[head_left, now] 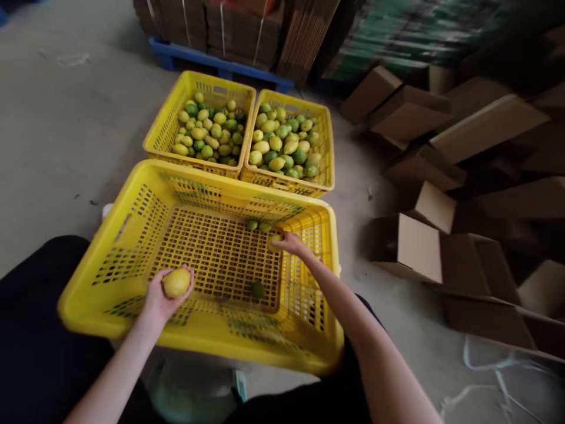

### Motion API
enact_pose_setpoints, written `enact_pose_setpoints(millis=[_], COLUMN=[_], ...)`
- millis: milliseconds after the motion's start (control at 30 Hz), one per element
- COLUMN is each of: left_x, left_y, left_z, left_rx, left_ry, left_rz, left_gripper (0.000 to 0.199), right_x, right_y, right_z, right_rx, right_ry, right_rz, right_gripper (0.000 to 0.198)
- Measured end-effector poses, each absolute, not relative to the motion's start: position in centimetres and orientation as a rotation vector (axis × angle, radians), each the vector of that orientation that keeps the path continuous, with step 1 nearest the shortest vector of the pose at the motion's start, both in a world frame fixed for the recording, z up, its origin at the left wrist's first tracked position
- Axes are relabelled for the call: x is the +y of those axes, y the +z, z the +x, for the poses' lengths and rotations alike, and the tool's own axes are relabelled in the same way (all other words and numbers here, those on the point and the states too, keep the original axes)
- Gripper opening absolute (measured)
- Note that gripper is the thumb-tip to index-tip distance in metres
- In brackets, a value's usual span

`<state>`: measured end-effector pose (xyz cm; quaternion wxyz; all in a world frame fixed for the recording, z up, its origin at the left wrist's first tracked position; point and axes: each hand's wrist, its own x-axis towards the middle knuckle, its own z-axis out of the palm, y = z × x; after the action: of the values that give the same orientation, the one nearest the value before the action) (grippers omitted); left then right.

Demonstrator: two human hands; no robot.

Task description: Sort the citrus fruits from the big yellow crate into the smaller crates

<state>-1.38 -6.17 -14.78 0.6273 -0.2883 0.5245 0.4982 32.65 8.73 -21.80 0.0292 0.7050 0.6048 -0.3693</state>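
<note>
A large yellow plastic crate (198,347) with perforated walls and floor stands right in front of me. Over its near left part, my left hand (161,297) cradles a yellow lemon (177,283), palm up. My right hand (291,242) reaches down inside the crate at the right, its fingers on another yellow lemon (274,243). Close by that hand, two green lemons (258,225) lie along the far wall. A dark green lemon (257,290) rests on the crate floor nearer to me.
Behind stand two yellow crates, left (164,121) and right (329,147), holding many green and yellow lemons. Open cardboard boxes (419,250) crowd the right side. Stacked flat cartons (247,35) sit on a blue pallet (185,56) at the back. White strapping (501,383) lies lower right.
</note>
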Motion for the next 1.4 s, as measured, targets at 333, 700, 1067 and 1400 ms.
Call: enact_pose_setpoints(millis=[333, 700, 1067, 1400], left_x=[-7.8, -8.6, -6.8, -8.5], left_y=[-4.7, 0.4, -3.1, -1.8], left_z=[-2.8, -3.0, -1.9, -0.8], left_rx=[0.85, 0.643, 1.008, 0.951], left_ry=[1.122, 1.04, 1.152, 0.896], left_rz=[-0.166, 0.746, 1.197, 1.076], left_gripper=[0.028, 0.054, 0.058, 0.061], right_x=[-6.0, -15.7, -8.3, -12.0], right_y=[-4.1, 0.9, -3.6, -4.6], right_z=[28.6, 23.8, 21.7, 21.0], right_rx=[1.759, 2.021, 2.607, 2.16], right_ry=[-2.656, -2.93, -2.105, -2.679], right_rz=[2.179, 1.875, 2.31, 2.254], right_gripper=[0.037, 0.065, 0.067, 0.065])
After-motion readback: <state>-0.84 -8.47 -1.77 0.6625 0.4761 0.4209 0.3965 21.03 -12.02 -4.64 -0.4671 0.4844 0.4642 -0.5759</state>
